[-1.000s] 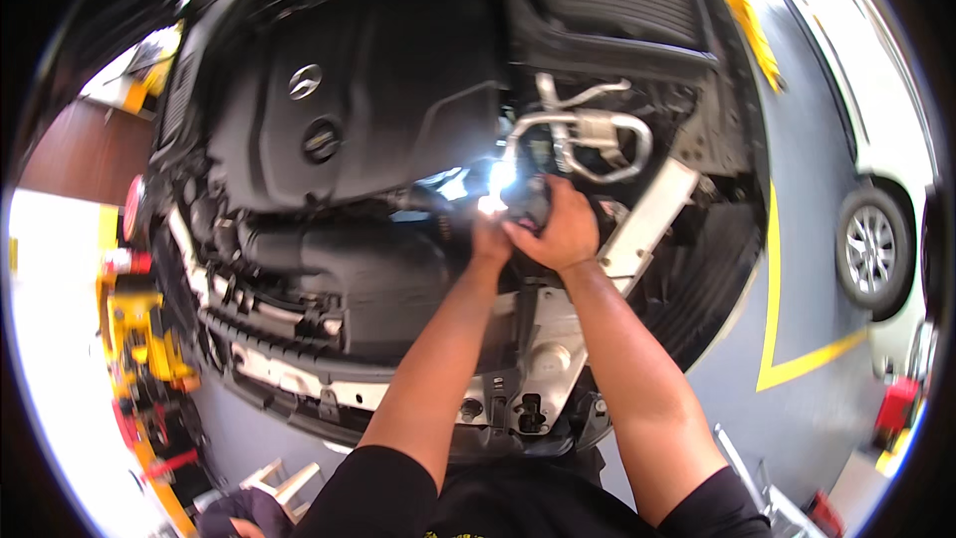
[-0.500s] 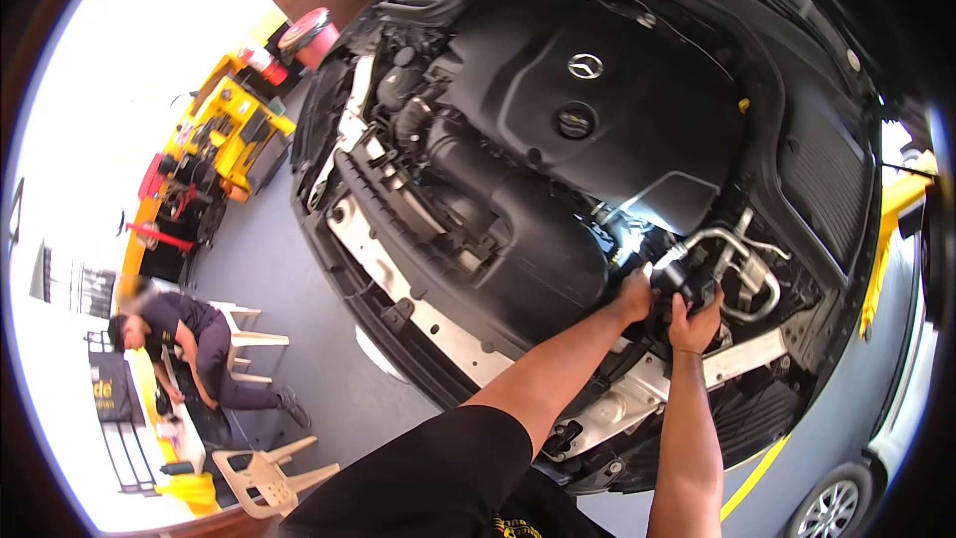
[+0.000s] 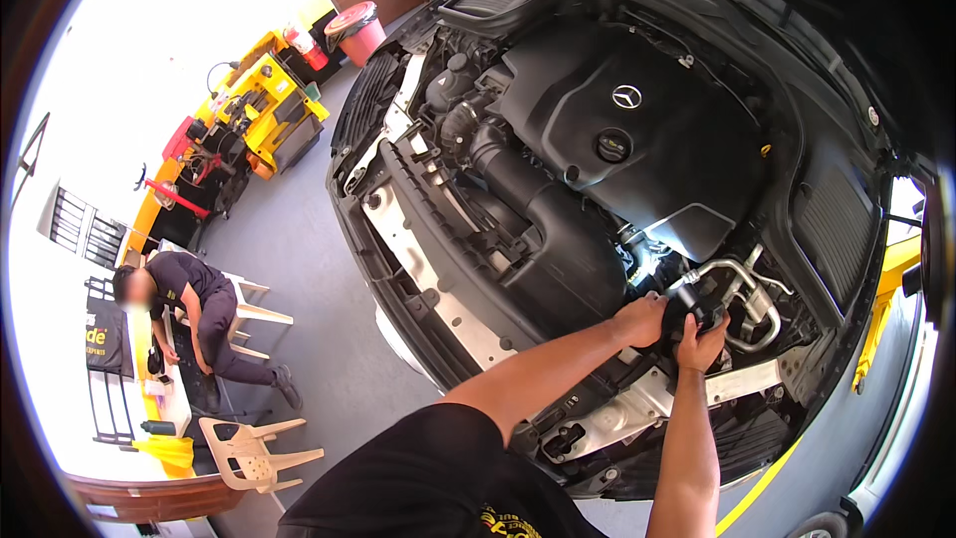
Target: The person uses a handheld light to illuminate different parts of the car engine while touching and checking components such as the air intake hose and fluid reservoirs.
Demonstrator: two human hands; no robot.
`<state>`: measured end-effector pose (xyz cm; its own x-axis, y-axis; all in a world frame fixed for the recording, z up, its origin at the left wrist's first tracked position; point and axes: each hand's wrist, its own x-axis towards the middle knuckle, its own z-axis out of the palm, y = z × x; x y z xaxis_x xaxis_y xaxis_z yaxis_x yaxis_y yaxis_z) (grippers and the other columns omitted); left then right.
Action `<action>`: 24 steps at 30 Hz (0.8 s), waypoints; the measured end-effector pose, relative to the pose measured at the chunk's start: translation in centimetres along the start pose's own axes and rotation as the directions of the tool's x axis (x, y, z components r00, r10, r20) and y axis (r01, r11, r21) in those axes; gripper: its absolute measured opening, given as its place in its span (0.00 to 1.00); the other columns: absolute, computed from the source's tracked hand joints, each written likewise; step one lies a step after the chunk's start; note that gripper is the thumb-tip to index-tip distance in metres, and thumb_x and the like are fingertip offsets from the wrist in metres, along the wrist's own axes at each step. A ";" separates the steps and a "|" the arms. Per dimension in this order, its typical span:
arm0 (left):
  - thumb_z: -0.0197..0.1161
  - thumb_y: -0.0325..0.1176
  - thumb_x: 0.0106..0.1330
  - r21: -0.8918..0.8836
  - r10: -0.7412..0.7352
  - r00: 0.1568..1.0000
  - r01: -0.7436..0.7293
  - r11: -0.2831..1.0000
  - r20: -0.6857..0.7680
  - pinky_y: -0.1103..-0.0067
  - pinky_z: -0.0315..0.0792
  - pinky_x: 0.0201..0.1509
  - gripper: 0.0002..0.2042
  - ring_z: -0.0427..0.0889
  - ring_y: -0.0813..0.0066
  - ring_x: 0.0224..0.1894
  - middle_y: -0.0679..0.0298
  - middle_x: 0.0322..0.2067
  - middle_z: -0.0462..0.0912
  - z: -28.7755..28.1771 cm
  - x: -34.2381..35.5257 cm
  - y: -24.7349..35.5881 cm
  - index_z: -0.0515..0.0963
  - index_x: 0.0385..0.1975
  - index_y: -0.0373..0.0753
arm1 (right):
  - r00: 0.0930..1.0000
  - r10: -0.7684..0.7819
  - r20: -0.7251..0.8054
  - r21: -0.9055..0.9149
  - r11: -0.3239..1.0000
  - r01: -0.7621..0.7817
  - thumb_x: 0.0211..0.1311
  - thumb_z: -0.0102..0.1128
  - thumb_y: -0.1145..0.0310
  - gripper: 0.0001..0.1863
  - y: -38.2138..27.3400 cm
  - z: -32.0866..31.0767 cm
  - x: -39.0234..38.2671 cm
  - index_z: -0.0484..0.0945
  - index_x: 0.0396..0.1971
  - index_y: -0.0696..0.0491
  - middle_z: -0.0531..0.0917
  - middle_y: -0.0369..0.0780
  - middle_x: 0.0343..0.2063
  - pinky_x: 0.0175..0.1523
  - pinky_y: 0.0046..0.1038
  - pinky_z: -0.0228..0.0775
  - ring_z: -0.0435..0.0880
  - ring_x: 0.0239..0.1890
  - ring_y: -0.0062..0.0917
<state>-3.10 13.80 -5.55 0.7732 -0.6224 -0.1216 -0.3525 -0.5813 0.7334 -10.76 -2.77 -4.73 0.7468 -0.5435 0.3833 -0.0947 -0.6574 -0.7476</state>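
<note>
Both my hands are at the lower right of the engine bay, beside the black engine cover. My right hand grips a black cylindrical component from below, its thumb pointing up along it. My left hand is curled against that component's left side, and what its fingers hold is hidden. A bright light shines just above my left hand, among hoses. A bent metal pipe loops to the right of my right hand, and the black intake duct lies to the left.
A seated co-worker bends forward at the left, near a beige plastic chair. Yellow and red workshop equipment, a pink bin and a yellow lift arm surround the car. A silver wheel shows at lower right.
The view has swung left, so the engine bay sits further right and the co-worker has come into view. My hands stay at the same component, with fingers shifted slightly.
</note>
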 end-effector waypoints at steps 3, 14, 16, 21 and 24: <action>0.64 0.32 0.64 0.144 0.155 0.988 -0.153 0.978 -0.005 0.62 0.75 0.68 0.23 0.79 0.51 0.63 0.50 0.60 0.79 -6.3 -2.7 3.7 0.77 0.60 0.33 | 1.000 0.022 0.000 -0.042 0.999 -0.022 0.61 0.70 0.36 0.51 0.8 -1.2 0.5 0.67 0.67 0.66 0.84 0.61 0.49 0.55 0.50 0.76 0.85 0.52 0.60; 0.65 0.52 0.70 0.517 -0.019 0.924 0.230 0.824 -0.381 0.56 0.66 0.76 0.37 0.65 0.46 0.77 0.51 0.79 0.61 -20.4 -11.3 -6.8 0.68 0.75 0.38 | 0.999 0.031 0.020 -0.065 0.997 -0.030 0.57 0.73 0.40 0.50 -0.2 -0.1 1.0 0.69 0.66 0.67 0.85 0.61 0.49 0.57 0.48 0.78 0.85 0.52 0.59; 0.63 0.53 0.72 0.467 -0.003 0.911 0.215 0.858 -0.413 0.56 0.68 0.74 0.37 0.67 0.45 0.76 0.50 0.80 0.60 -19.4 -11.2 -7.5 0.67 0.76 0.38 | 0.999 -0.053 0.012 -0.045 0.998 0.053 0.59 0.74 0.41 0.50 1.0 0.1 1.3 0.68 0.67 0.67 0.84 0.62 0.51 0.59 0.48 0.77 0.85 0.55 0.58; 0.64 0.54 0.70 0.452 -0.040 0.918 0.232 0.861 -0.395 0.56 0.73 0.72 0.38 0.70 0.47 0.74 0.52 0.80 0.60 -20.0 -11.0 -5.3 0.66 0.76 0.41 | 0.997 0.040 0.068 -0.112 0.993 -0.032 0.68 0.71 0.43 0.49 3.1 -1.0 1.4 0.65 0.69 0.72 0.82 0.64 0.58 0.63 0.46 0.75 0.84 0.60 0.54; 0.62 0.54 0.71 0.410 -0.067 0.926 0.228 0.883 -0.372 0.58 0.71 0.73 0.40 0.67 0.48 0.76 0.52 0.82 0.55 -19.6 -10.9 -6.0 0.61 0.79 0.41 | 0.999 0.022 0.023 -0.096 0.995 -0.020 0.70 0.71 0.47 0.46 4.4 -0.9 1.6 0.66 0.69 0.70 0.84 0.61 0.57 0.60 0.44 0.76 0.86 0.57 0.51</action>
<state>0.94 34.38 4.47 0.9355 -0.3424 0.0871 -0.3507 -0.8702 0.3461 -10.57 -6.94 -6.94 0.7595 -0.5459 0.3538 -0.1723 -0.6933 -0.6998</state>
